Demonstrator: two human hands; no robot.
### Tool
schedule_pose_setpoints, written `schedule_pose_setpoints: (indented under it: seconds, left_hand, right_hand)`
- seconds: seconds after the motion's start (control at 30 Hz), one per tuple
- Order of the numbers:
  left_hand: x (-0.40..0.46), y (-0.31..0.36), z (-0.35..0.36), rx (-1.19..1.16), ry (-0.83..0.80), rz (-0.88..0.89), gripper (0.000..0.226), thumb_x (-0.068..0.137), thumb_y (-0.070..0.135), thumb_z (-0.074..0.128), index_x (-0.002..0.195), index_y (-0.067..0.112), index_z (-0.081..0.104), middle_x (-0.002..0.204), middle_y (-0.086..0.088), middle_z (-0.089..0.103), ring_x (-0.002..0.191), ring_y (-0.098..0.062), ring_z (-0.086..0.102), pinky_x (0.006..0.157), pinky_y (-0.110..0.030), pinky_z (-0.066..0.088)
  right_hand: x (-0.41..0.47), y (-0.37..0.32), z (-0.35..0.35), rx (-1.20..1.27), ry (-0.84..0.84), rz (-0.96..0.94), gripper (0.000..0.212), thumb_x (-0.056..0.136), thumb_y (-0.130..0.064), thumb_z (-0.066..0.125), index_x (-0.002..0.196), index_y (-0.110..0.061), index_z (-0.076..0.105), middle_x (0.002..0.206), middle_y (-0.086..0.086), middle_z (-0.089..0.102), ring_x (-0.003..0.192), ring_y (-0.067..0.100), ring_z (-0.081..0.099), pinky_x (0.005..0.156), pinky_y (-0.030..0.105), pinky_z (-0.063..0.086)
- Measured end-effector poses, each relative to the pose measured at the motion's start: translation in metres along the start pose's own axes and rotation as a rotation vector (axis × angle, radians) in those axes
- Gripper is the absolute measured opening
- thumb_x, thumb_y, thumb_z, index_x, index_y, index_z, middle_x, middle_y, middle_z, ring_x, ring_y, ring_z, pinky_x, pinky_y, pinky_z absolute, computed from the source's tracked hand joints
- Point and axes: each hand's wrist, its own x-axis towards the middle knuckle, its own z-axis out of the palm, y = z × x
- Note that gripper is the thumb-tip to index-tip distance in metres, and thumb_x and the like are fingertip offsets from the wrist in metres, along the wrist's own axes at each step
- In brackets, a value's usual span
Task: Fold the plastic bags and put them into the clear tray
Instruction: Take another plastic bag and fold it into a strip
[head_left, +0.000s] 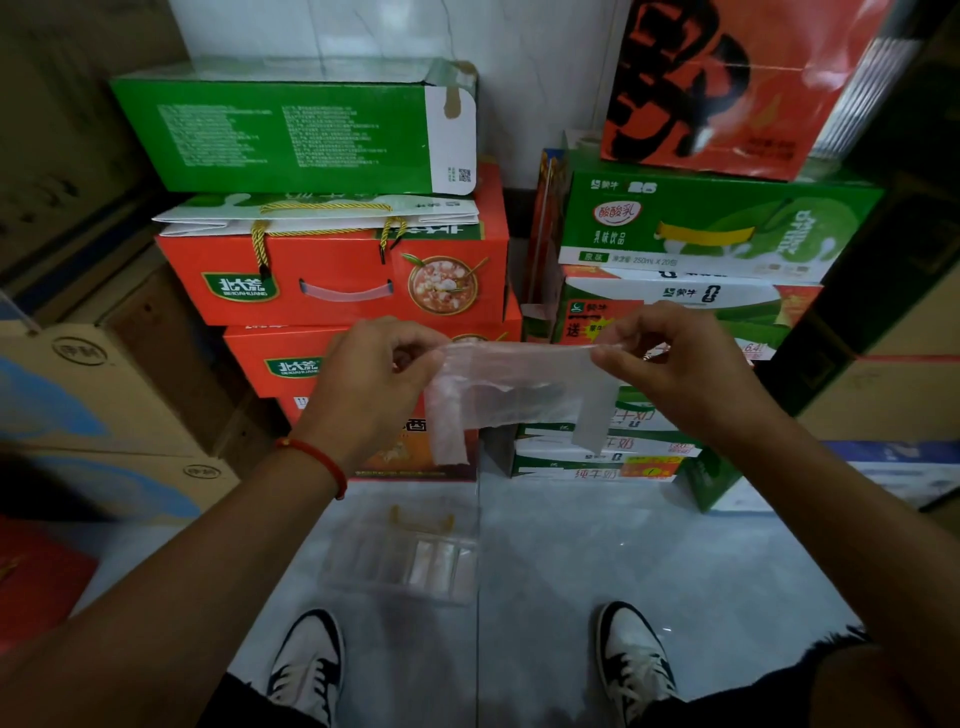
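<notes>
Holding a clear plastic bag (511, 387) stretched out in mid-air between both hands, above the floor (623, 561) and in front of the stacked boxes. Left hand (371, 384) pinches the bag's left top corner, fingers curled round the film; red string bracelet (317, 460) on that wrist. Right hand (680, 364) pinches the right top corner between thumb and fingers, also curled. Bag top edge runs roughly level between the two hands, film looks doubled over, two strips hang down from it, one below each end, the left strip longer. Bag touches nothing but the hands

Clear tray (402, 558) sits on the floor below the bag, between and ahead of the two shoes, left shoe (311, 660) and right shoe (636, 660). Tray is divided lengthwise into slots; pale folded bags (436, 564) lie in the right-hand slots, exact count unclear through the blur. Something yellowish shows at the tray's far edge, cannot tell what it is

Behind: red carton (337, 275) with a clear handle and a bowl picture, white paper bag with gold cord handles (322, 213) lying flat on it, green carton (291, 130) on top of that. Right stack: green milk-drink carton (717, 223), orange-red box (727, 83) with black lettering on top. Brown cardboard boxes (93, 384) at far left
</notes>
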Motion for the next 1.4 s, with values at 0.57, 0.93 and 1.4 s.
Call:
schedule_pose_setpoints:
  seconds: [0.57,0.93,1.4]
  left_hand:
    - [-0.010,0.012,0.014,-0.134,-0.703,0.049,0.011,0.098,0.028,0.068,0.097,0.022,0.077,0.088,0.015,0.074,0.082,-0.001,0.067,0.078,-0.025,0.052]
    - [-0.004,0.008,-0.001,-0.369,-0.618,-0.267,0.019,0.092,0.027,0.072,0.090,0.010,0.080,0.086,-0.027,0.072,0.072,-0.025,0.059,0.068,-0.038,0.047]
    - [-0.006,0.022,0.021,-0.985,-0.105,-0.630,0.021,0.097,0.008,0.061,0.109,-0.006,0.071,0.105,-0.020,0.075,0.090,-0.026,0.073,0.078,-0.036,0.063]
  right_hand:
    - [-0.006,-0.015,0.004,0.320,-0.303,0.012,0.011,0.096,-0.016,0.070,0.107,-0.018,0.074,0.083,0.000,0.076,0.081,0.008,0.073,0.072,0.025,0.058]
    - [-0.010,-0.005,0.005,0.484,-0.426,0.278,0.024,0.087,-0.019,0.077,0.111,-0.017,0.073,0.099,0.016,0.079,0.089,0.034,0.077,0.083,0.047,0.062]
    - [-0.004,-0.024,0.018,0.673,-0.131,0.371,0.031,0.091,-0.006,0.073,0.120,-0.014,0.065,0.099,0.014,0.079,0.092,0.030,0.077,0.079,0.041,0.064]
